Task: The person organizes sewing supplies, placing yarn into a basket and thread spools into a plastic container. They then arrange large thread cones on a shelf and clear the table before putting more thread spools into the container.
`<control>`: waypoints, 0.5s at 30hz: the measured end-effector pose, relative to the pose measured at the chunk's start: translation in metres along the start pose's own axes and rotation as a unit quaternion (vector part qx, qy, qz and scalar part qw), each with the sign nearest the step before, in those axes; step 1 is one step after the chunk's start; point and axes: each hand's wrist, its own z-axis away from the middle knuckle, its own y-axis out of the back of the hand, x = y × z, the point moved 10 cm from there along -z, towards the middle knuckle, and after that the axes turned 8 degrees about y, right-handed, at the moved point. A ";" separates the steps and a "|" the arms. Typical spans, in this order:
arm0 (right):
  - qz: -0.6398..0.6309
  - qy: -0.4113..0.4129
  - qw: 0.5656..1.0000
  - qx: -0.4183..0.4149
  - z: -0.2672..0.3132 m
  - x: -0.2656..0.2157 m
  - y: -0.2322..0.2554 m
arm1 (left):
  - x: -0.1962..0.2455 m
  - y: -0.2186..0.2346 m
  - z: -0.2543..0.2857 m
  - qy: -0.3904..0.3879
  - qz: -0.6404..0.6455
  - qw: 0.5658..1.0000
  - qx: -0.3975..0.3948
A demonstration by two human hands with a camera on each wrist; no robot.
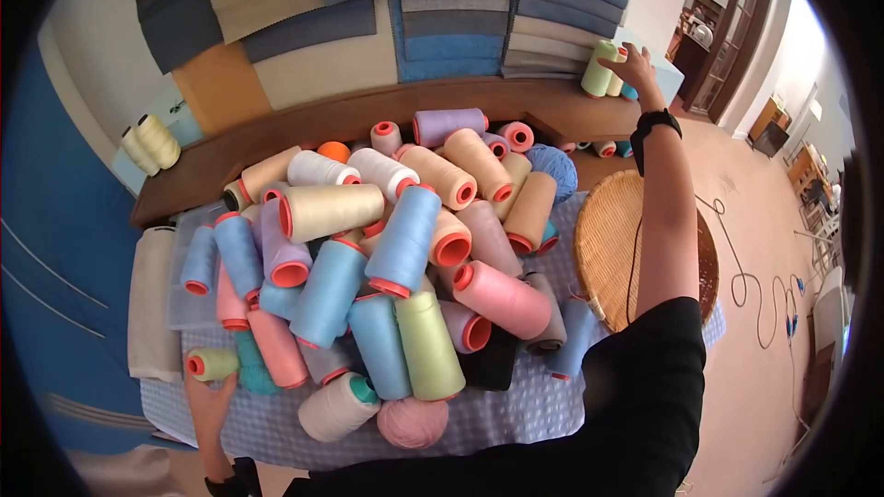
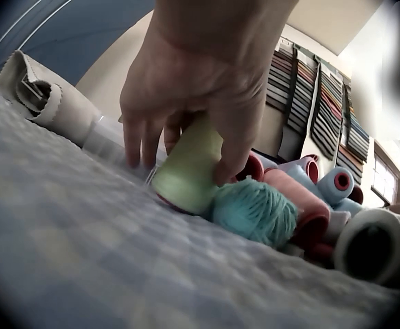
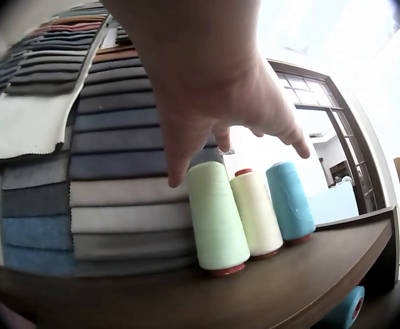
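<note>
At the pile's left front corner, my left hand (image 1: 212, 405) has fingers and thumb curled round a small yellow-green thread cone (image 1: 215, 364), beside a teal yarn ball (image 1: 255, 364). The left wrist view shows the hand (image 2: 200, 103) gripping that cone (image 2: 191, 168) from above. Far right, my right hand (image 1: 637, 72) is at the shelf with fingers spread. In the right wrist view the hand (image 3: 220, 103) hangs above a light green cone (image 3: 217, 216), a cream cone (image 3: 256, 214) and a blue cone (image 3: 290, 202) standing in a row; nothing is in its grasp.
Many coloured thread cones lie heaped on the checked cloth (image 1: 516, 414). A wicker basket (image 1: 608, 239) stands right of them, under my right arm. Two pale yellow cones (image 1: 152, 144) stand at the back left. Fabric samples (image 1: 456, 28) hang behind the brown shelf (image 1: 368, 101).
</note>
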 end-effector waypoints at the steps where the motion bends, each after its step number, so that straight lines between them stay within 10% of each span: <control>1: -0.002 0.007 1.000 0.000 -0.006 0.002 -0.008 | -0.001 -0.002 0.000 0.009 0.044 0.999 -0.002; 15: -0.013 0.127 0.991 0.038 -0.041 0.005 -0.039 | 0.013 -0.003 0.007 0.083 0.090 0.992 -0.033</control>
